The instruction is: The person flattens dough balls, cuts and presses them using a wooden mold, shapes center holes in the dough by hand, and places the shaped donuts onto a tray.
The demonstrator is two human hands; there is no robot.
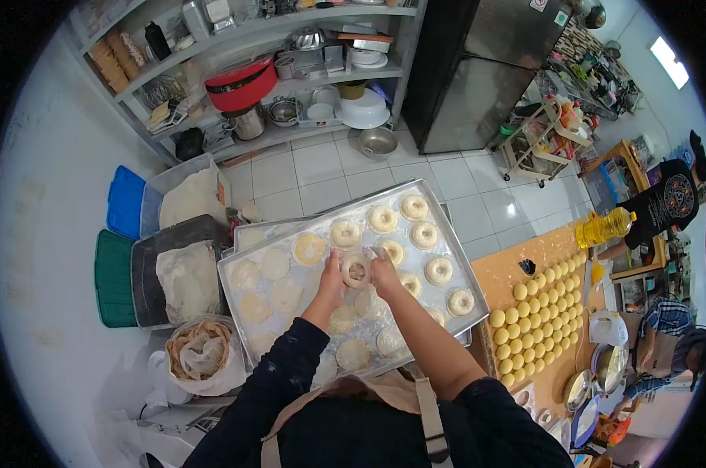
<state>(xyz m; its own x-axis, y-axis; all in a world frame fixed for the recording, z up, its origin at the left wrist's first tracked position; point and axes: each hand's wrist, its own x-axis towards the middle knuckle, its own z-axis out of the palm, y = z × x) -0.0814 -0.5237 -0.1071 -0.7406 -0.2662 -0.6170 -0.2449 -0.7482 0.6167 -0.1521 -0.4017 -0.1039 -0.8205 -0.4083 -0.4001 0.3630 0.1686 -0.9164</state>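
A ring of raw dough (356, 260) with a hole in its middle is held between my two hands over a large metal tray (454, 235). My left hand (332, 279) grips the ring's left side, fingers curled round it. On the opposite side my right hand (383, 273) grips it too. Several dough rings, such as one at the tray's far corner (414, 207), lie on the right part of the tray. Pale, floury round marks or flat discs (275, 264) show on the left part; I cannot tell which.
Rows of round dough balls (536, 316) cover a wooden table (493, 269) at right, beside an oil bottle (606, 226). Flour bins (183, 269) and a bag (205, 351) stand at left. Shelves (267, 78) and a fridge (478, 86) are behind. Two other people (665, 343) are at right.
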